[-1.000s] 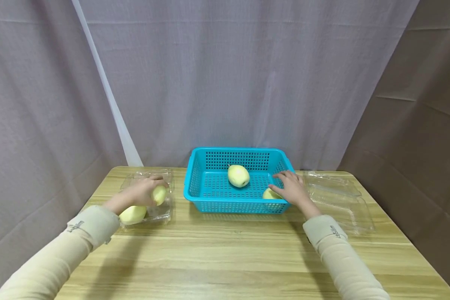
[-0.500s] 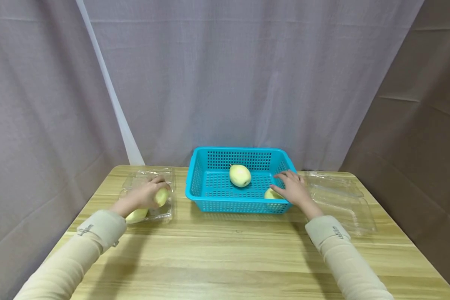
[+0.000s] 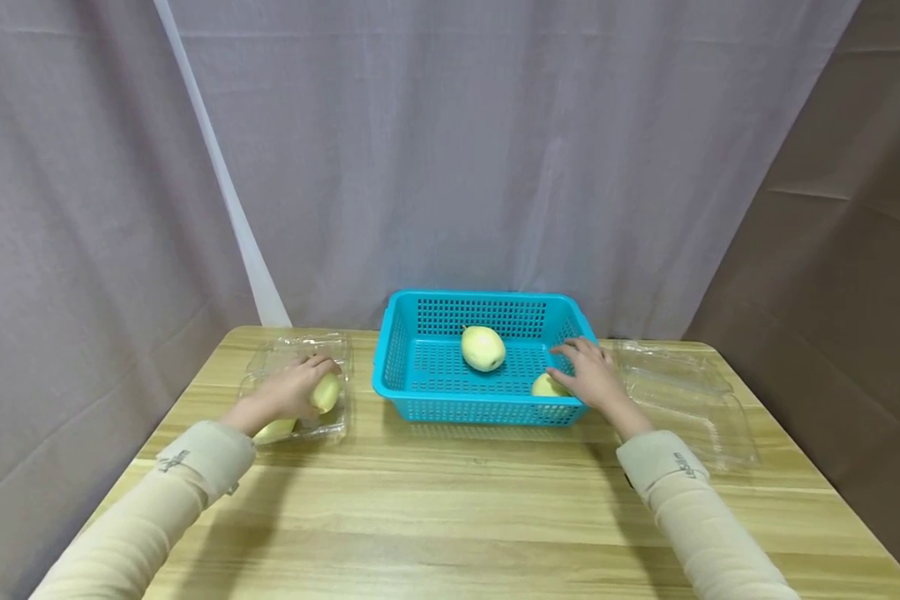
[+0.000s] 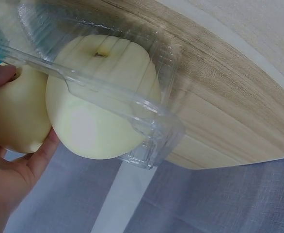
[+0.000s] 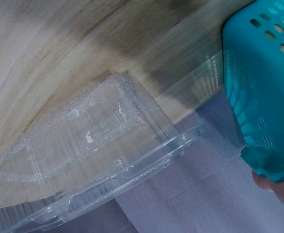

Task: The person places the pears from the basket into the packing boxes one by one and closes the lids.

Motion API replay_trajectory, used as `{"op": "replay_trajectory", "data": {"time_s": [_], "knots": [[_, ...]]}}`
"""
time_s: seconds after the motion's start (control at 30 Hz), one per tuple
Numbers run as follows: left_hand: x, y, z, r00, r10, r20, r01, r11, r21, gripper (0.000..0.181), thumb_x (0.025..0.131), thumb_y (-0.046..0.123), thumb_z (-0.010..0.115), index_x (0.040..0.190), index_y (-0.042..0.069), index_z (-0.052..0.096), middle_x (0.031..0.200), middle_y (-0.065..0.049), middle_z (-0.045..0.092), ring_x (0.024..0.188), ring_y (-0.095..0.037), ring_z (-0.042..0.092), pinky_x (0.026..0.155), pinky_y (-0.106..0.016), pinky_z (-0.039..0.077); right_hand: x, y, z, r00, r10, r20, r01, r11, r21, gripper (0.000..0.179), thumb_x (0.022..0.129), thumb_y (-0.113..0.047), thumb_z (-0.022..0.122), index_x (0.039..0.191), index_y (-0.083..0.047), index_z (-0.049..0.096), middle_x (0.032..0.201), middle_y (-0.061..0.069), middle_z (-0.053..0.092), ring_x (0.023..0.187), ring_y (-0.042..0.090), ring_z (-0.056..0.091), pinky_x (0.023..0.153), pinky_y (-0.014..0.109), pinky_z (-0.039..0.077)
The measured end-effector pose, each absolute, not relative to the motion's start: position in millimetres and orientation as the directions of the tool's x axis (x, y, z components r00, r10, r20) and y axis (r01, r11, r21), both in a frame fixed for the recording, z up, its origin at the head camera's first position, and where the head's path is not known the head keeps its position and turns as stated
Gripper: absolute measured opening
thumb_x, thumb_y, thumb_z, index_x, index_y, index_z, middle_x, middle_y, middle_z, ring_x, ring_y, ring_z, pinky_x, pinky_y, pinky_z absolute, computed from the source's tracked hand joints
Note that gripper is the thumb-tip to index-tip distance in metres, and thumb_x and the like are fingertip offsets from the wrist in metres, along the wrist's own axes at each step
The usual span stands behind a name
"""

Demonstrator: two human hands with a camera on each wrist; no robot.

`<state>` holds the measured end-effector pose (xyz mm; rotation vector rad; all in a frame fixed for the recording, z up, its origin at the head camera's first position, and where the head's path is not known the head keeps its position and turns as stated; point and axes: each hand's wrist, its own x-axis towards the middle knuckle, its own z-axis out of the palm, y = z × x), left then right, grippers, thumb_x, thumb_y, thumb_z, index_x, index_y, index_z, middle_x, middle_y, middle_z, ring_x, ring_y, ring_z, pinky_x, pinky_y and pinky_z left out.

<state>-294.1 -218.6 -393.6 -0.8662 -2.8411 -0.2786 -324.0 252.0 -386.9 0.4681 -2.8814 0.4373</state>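
My left hand (image 3: 292,392) grips a pale yellow pear (image 3: 326,393), fingers and thumb curled round it, over a clear plastic clamshell box (image 3: 337,346) at the table's left. Beside it, a second pear (image 4: 101,97) lies in that box, partly behind the clear wall in the left wrist view. My right hand (image 3: 591,375) reaches over the right rim of a blue slotted basket (image 3: 480,410), fingers spread and loosely bent. Close under its thumb lies a pear (image 3: 547,386), half hidden by the basket's front rim. Another pear (image 3: 483,348) lies mid-basket.
To the right of the basket, an opened clear plastic box (image 3: 682,400) lies on the wooden table (image 3: 450,517); the right wrist view shows its ribbed wall (image 5: 88,136). Grey curtains (image 3: 450,150) hang close behind the table and on both sides.
My left hand has shifted slightly right with the pear, covering more of the pear beside it. The right hand has stayed at the basket's right rim. The head view has drifted slightly.
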Motion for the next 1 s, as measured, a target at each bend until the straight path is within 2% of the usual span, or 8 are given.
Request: {"op": "replay_trajectory", "data": {"time_s": [0.23,0.4,0.6,1.0], "knots": [[-294,-216,-394,-0.845,0.510,0.160,0.532,0.831,0.162,0.068,0.054,0.000,0.081,0.116,0.009,0.057,0.133,-0.027,0.044,0.108,-0.050,0.052,0.079,-0.058,0.052,-325,252,-385,-0.930,-0.285,0.230,-0.341,0.903,-0.262,0.045,0.093,-0.029,0.058,0.129,-0.003,0.054,0.140,0.026,0.040,0.133,0.046,0.027,0.105,0.068,0.017],[-293,-215,-396,-0.841,0.516,0.161,0.537,0.832,0.141,0.067,0.053,0.001,0.081,0.114,0.009,0.057,0.125,-0.027,0.049,0.099,-0.046,0.057,0.076,-0.055,0.053,-325,252,-385,-0.929,-0.289,0.230,-0.345,0.902,-0.260,0.045,0.093,-0.030,0.058,0.129,-0.004,0.054,0.140,0.025,0.040,0.134,0.046,0.027,0.105,0.068,0.017],[-291,-215,-399,-0.830,0.535,0.156,0.554,0.824,0.122,0.064,0.057,0.005,0.082,0.116,0.006,0.058,0.125,-0.033,0.051,0.098,-0.050,0.059,0.080,-0.059,0.051,-323,252,-386,-0.928,-0.293,0.233,-0.350,0.898,-0.267,0.045,0.092,-0.030,0.059,0.128,-0.003,0.055,0.140,0.026,0.041,0.134,0.047,0.026,0.106,0.069,0.017],[-292,-217,-408,-0.832,0.527,0.175,0.550,0.824,0.132,0.071,0.058,0.007,0.085,0.120,0.002,0.051,0.123,-0.022,0.056,0.108,-0.045,0.056,0.091,-0.056,0.048,-323,253,-386,-0.928,-0.286,0.240,-0.349,0.893,-0.285,0.045,0.093,-0.028,0.058,0.129,-0.003,0.053,0.141,0.027,0.038,0.135,0.049,0.024,0.106,0.069,0.015]]}}
